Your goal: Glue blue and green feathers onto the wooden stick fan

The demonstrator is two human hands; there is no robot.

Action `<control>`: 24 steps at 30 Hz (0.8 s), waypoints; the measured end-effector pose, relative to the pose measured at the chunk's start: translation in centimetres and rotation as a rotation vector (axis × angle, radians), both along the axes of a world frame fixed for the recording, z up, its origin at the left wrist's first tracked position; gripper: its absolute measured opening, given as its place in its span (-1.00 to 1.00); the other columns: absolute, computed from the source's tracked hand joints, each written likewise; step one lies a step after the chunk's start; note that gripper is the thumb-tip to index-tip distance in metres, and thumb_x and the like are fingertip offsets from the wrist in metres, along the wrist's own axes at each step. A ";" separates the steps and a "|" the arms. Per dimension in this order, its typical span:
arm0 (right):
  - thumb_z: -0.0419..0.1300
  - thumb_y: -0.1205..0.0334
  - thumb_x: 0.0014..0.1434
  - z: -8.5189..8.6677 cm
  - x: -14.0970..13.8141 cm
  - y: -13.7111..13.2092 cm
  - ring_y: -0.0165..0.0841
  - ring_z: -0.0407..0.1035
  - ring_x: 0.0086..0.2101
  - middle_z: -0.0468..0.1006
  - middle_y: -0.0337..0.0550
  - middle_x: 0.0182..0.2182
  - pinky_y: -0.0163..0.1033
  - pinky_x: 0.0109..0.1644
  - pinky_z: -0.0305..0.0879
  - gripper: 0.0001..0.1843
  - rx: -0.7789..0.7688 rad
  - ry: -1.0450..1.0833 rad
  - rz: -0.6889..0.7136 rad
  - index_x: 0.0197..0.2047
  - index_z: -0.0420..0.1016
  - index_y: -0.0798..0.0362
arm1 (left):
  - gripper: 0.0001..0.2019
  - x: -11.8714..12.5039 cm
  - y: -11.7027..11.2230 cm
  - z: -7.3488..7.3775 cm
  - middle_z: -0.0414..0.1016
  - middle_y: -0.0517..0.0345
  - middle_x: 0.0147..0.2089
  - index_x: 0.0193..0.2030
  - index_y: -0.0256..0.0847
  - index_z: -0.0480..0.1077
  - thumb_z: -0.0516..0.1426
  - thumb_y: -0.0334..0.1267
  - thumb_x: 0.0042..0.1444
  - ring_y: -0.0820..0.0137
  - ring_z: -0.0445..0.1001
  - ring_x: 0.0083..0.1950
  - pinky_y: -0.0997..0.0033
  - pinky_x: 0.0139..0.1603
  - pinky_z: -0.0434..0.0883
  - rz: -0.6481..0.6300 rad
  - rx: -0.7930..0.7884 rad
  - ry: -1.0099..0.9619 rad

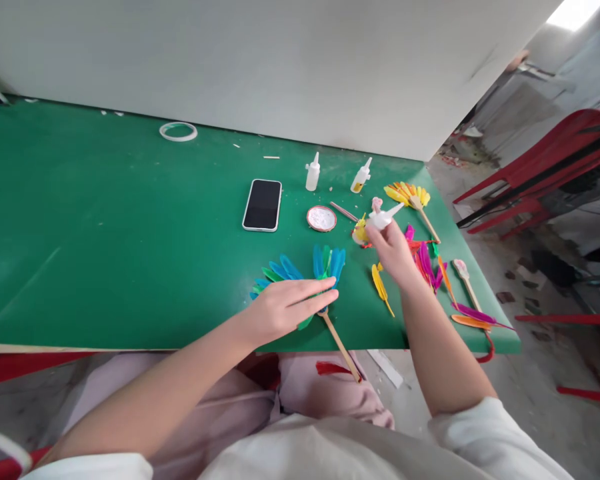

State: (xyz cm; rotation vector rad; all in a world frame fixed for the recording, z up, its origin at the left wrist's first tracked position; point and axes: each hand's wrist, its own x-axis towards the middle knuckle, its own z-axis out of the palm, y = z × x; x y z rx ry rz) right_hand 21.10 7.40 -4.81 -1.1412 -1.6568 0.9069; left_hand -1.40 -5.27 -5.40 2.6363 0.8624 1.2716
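Note:
My left hand (285,307) is over a feather fan (286,267) of blue and green feathers on a wooden stick (341,347); its fingers are stretched out flat and hide the fan's middle. Whether the palm presses on the feathers I cannot tell. The stick juts past the table's front edge, with a red feather (335,368) near its end. My right hand (396,253) grips a small white glue bottle (383,219), its nozzle tilted up to the right. Beneath and around that hand lie yellow feathers (380,287) and magenta feathers (425,263).
On the green table (130,240) are a phone (262,205), two more glue bottles (313,175), a round lid (321,219), tweezers (344,212) and a roll of tape (179,132). A yellow feather fan (414,197) and a stick (467,283) lie rightward. A white panel (260,67) stands behind.

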 end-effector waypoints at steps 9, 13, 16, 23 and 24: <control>0.21 0.05 0.02 3.0 -3.0 -0.5 -0.58 0.02 -0.71 0.21 -0.41 -0.63 -0.43 -0.70 0.07 -0.70 -0.111 0.402 0.123 -0.16 0.34 -0.10 | -0.67 0.2 0.0 0.8 0.42 -0.10 0.02 0.06 -0.36 0.26 0.02 -0.52 0.12 0.37 0.43 0.02 0.42 0.04 0.43 0.012 0.126 0.141; 0.30 0.14 -0.10 3.0 -2.7 -1.4 -0.62 -0.04 -0.73 0.21 -0.43 -0.62 -0.46 -0.75 -0.07 -0.72 -0.192 0.438 0.106 -0.33 0.32 -0.04 | -0.70 0.1 -0.1 0.6 0.45 -0.07 -0.01 0.00 -0.36 0.32 0.04 -0.52 0.10 0.40 0.46 -0.04 0.46 0.01 0.45 0.025 0.148 0.171; 0.34 0.11 -0.19 3.0 -2.6 -1.6 -0.62 -0.01 -0.71 0.25 -0.40 -0.57 -0.44 -0.73 -0.05 -0.65 -0.189 0.472 0.138 -0.34 0.32 -0.01 | -0.71 0.1 -0.1 0.2 0.45 -0.02 0.00 -0.02 -0.31 0.34 0.07 -0.49 0.09 0.38 0.43 0.01 0.45 0.02 0.43 0.053 0.156 0.172; 0.13 -0.06 -0.02 2.4 -3.5 -1.7 -0.43 0.30 -0.48 0.25 -0.29 -0.56 -0.25 -0.36 0.34 -0.69 -0.110 0.516 0.151 -0.52 0.26 0.00 | -0.73 0.9 0.3 -0.8 0.46 0.10 -0.10 -0.04 -0.15 0.34 0.11 -0.39 0.09 0.33 0.35 0.09 0.18 0.16 0.31 0.092 0.044 0.111; 0.12 -0.02 0.00 2.4 -3.6 -1.7 -0.39 0.34 -0.41 0.29 -0.27 -0.54 -0.21 -0.27 0.36 -0.70 -0.121 0.525 0.154 -0.54 0.24 0.01 | -0.72 1.0 0.3 -0.9 0.46 0.11 -0.11 -0.04 -0.14 0.34 0.13 -0.38 0.08 0.34 0.37 0.07 0.21 0.14 0.33 0.100 0.028 0.092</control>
